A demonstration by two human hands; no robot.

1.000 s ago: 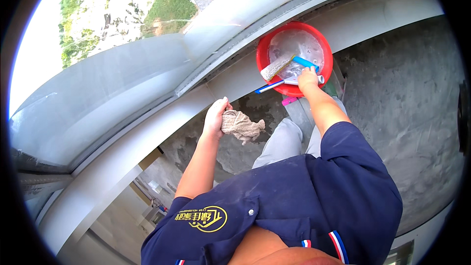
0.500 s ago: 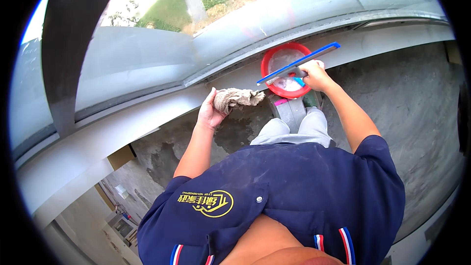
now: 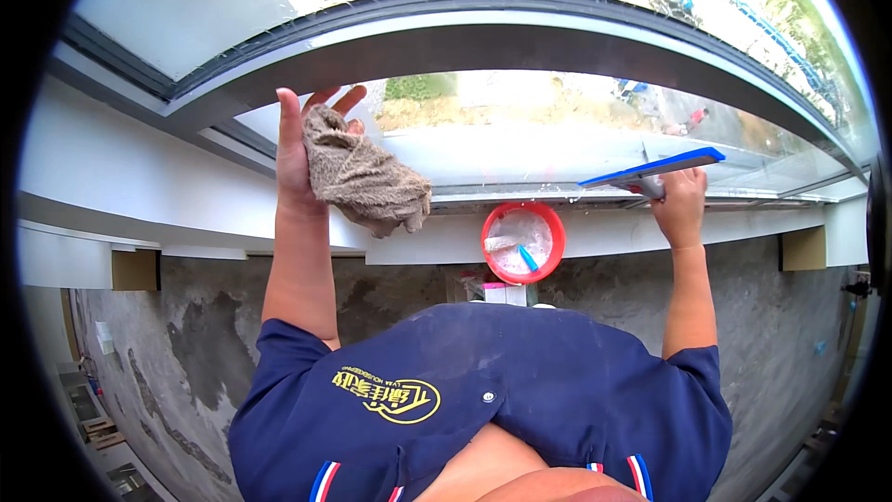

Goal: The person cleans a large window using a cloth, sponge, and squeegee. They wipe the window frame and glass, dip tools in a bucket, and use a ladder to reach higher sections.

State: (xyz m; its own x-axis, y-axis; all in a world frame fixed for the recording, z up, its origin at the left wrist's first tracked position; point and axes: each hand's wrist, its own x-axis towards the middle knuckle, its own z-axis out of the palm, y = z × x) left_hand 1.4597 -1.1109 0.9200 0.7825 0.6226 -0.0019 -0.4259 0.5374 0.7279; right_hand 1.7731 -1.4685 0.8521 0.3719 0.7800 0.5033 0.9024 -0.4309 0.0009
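A crumpled grey-brown cloth point(image 3: 367, 177) lies against the palm of my left hand point(image 3: 295, 153) and hangs down from it. The thumb and some fingertips stick out around the cloth, close to the window frame point(image 3: 483, 48). My right hand point(image 3: 683, 200) is wrapped round the handle of a squeegee point(image 3: 650, 170) with a long blue edge. The squeegee is raised in front of the lower window pane, tilted up toward the right. Between my hands, lower down, stands a red bucket point(image 3: 560, 232) of sudsy water, with a blue-handled tool point(image 3: 528, 258) with a pale fluffy head in it.
A white window sill point(image 3: 409, 246) runs across behind the bucket. Beyond the glass are ground and greenery far below. Under the sill spreads a stained grey concrete floor point(image 3: 223, 353). A box with a pink edge point(image 3: 506, 293) is partly visible below the bucket.
My hands have risen and spread apart, the cloth going left and up, the squeegee right, away from above the bucket. The view has swung up toward the window.
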